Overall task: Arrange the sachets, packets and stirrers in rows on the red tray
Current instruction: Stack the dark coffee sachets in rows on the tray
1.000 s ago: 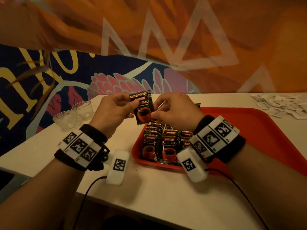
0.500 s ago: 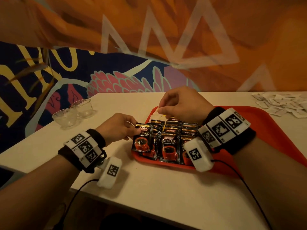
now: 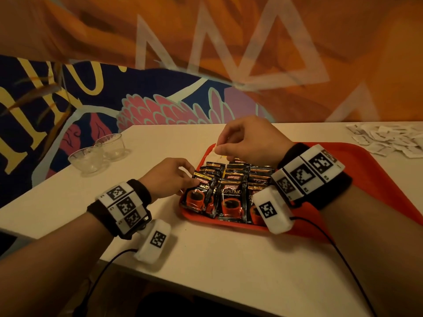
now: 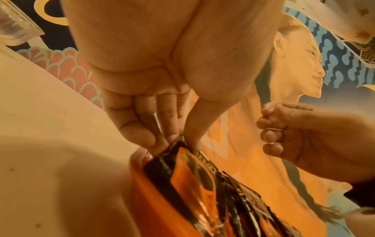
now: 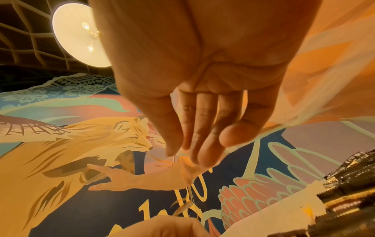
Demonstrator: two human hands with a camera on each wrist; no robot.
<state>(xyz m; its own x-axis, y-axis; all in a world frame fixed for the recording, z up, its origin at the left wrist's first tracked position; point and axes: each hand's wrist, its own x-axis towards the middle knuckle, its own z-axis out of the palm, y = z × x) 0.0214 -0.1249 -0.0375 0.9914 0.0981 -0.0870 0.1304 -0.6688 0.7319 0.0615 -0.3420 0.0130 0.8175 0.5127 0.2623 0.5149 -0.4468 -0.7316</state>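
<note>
The left hand [image 3: 168, 177] is pinching a black "KOPIKO SUPREMO" sachet [image 3: 198, 193] at the red tray [image 3: 375, 179]'s left edge; the left wrist view is showing fingers [image 4: 140, 128] clamping its top. The right hand [image 3: 249, 139] is hovering over the tray's far corner, fingertips pinched together; whether they hold anything I cannot tell.

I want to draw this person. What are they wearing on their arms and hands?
Both arms are bare, without sleeves. Each wrist has a black fabric band carrying white blocks printed with black square codes. A white box with another code hangs below each wrist, trailing a thin black cable. The right hand wears a thin ring.
</note>
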